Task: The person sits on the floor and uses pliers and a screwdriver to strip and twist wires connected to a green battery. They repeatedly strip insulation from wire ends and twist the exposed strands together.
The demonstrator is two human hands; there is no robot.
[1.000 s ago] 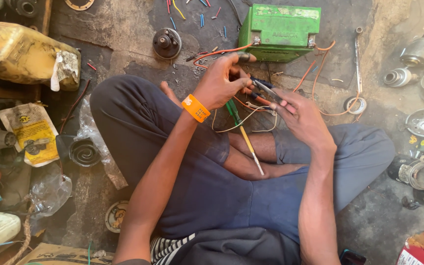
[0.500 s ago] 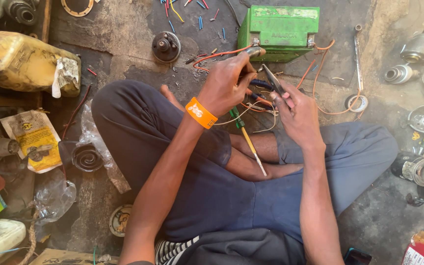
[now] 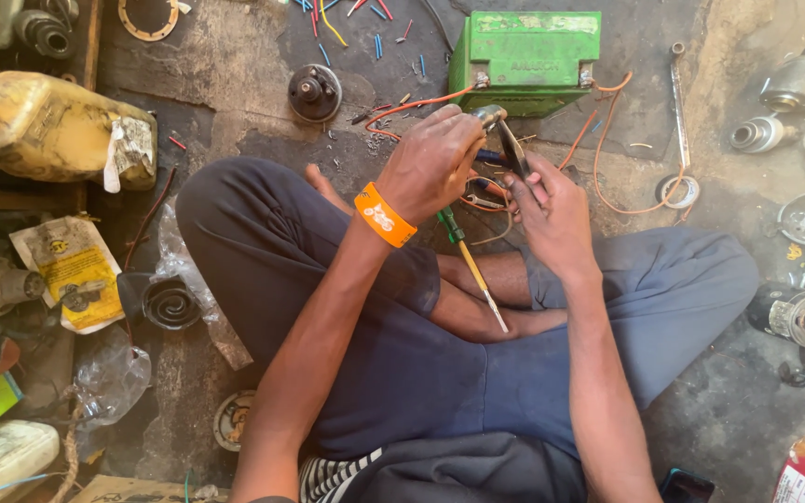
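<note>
Upper centre of frame, just below the green battery (image 3: pixel 525 58): left hand (image 3: pixel 432 164) curled round a small metal part (image 3: pixel 490 115); right hand (image 3: pixel 552 207) pinching dark pliers (image 3: pixel 512 149). Likely light, rigid; hold part by its body, pliers by the handles. Screwdriver (image 3: pixel 472 270) lies below, on the leg.

**Materials and surface finishes at a floor workstation**

Left hand (image 3: pixel 435 168) grips a small part capped in shiny bare metal (image 3: pixel 489 115); right hand (image 3: pixel 556 210) holds dark, matt pliers (image 3: pixel 514 154). Screwdriver (image 3: pixel 473 270): translucent green-and-yellow plastic handle, dull steel shaft. Wristband (image 3: pixel 384 214): smooth orange rubbery plastic. Battery (image 3: pixel 525 58): scuffed, dusty green plastic casing. Wires (image 3: pixel 607 140): orange plastic insulation. Spanner (image 3: pixel 678 102): grey metal. Jug (image 3: pixel 44 140): grimy yellowish plastic with a torn paper label. Trousers (image 3: pixel 421 373): matt blue cloth. Floor (image 3: pixel 225 84): rough, stained concrete.
</note>
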